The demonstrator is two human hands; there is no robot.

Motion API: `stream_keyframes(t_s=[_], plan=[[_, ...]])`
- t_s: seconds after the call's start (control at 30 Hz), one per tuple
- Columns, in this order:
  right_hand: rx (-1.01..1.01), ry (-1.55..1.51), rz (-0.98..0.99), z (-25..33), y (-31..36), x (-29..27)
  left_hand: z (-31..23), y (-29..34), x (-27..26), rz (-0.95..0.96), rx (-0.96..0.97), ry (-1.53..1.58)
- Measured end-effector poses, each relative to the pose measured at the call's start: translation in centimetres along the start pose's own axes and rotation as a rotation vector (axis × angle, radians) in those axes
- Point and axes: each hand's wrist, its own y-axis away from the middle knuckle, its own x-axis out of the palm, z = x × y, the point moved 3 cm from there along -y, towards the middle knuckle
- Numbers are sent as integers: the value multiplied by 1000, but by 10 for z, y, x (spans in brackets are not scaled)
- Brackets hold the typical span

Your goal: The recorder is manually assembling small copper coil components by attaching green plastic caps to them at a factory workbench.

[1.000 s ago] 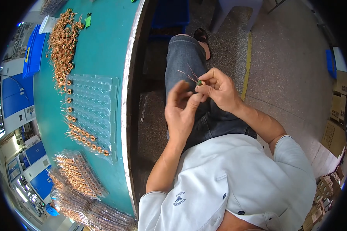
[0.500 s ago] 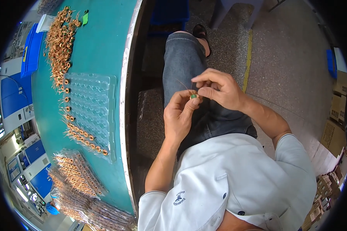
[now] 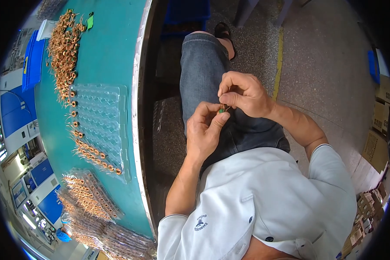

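Between the thumb and fingertips of my left hand (image 3: 203, 132) is a small toroidal coil (image 3: 222, 111) with a green patch and copper-coloured wire. My right hand (image 3: 249, 99) is just above it, thumb and forefinger pinched at the coil's thin wire. Both hands are over my lap, right of the table edge; the fingertips partly hide the coil. On the table, a clear plastic tray (image 3: 100, 99) has similar coils along its left side and a row of them (image 3: 97, 161) at its near end.
A heap of copper coils (image 3: 65, 47) lies on the green table (image 3: 106, 43), beside a green tag (image 3: 90, 21) and a blue bin (image 3: 32, 60). Filled trays (image 3: 91, 195) are stacked nearer. Cardboard boxes (image 3: 375, 149) stand far right; a blue crate (image 3: 186, 15) is under the table's side.
My right hand's fingers have closed from a looser spread onto the coil's wire. The coil has turned in my left fingertips, and the loose wire end no longer sticks up.
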Motion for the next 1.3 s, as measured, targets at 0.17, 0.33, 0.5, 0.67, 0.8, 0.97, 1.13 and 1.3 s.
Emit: stream_keyframes(t_s=[0.17, 0.33, 0.5, 0.67, 0.8, 0.97, 1.13, 1.3], plan=[[-190, -32, -195, -6, 4, 4, -2, -1, 4, -24, -27, 92], [-82, -116, -382, 5, -18, -10, -7, -8, -2, -106, -73, 220], [160, -59, -161, 17, -9, -7, -1, -11, -15, -176, -32, 247], [175, -35, -73, 9, -9, 9, -10, -14, -10, -131, 7, 147], [36, 116, -192, 5, -4, 12, -6, -12, -9, -97, -18, 122], [-162, 97, -271, -5, -8, 25, -10, -3, -10, -213, -51, 141], [-55, -43, -202, -1, -13, 42, -3, 7, -24, -190, 17, 196], [-173, -48, -82, 31, -38, 77, -30, 46, -57, -330, 30, 181]])
